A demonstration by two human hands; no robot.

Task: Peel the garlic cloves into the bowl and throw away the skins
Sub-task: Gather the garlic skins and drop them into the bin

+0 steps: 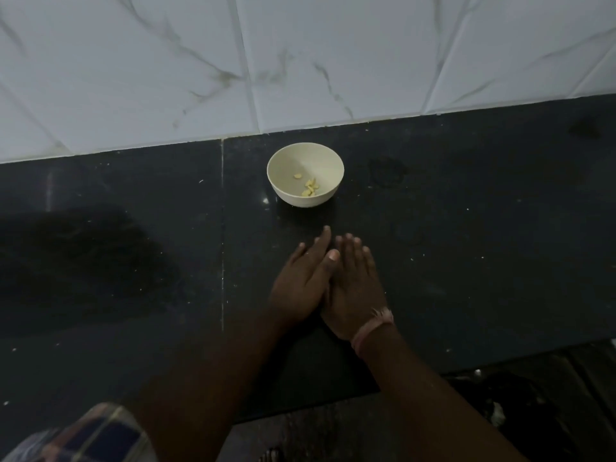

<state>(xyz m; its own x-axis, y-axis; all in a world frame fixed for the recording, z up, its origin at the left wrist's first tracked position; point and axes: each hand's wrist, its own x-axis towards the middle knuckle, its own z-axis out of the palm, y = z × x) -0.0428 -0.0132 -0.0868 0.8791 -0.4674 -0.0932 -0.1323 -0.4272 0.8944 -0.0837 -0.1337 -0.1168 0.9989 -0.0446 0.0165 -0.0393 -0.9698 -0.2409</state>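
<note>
Nearest me was a checked sleeve [96,435] at the lower left, and from it the left forearm ran up across the dark counter [466,228]. Both arms reached forward and met at the middle of the slab. Left hand [301,281] and right hand [355,288] lay flat, backs up, pressed side by side so that their inner edges touched. Fingers on both were straight and close together, holding nothing that I could see; whether anything lay beneath the palms I could not tell. On the right wrist sat a pinkish band [371,328] with a frayed end.

Just beyond the fingertips, but apart from them, stood the bowl [286,191], small, round and cream-coloured, upright on the counter and near the wall. Inside it lay the cloves [310,188], a few small pale yellow pieces, bare and smooth-looking, gathered low toward the near right side of the bottom, with one piece a little apart from the rest. Most of the bowl's inside showed plain.

Pale specks dotted the black stone, too small to name. Behind the counter rose the wall [166,61] of white tiles veined in grey. A thin pale seam [222,235] ran across the counter to the left of the bowl and hands.
</note>
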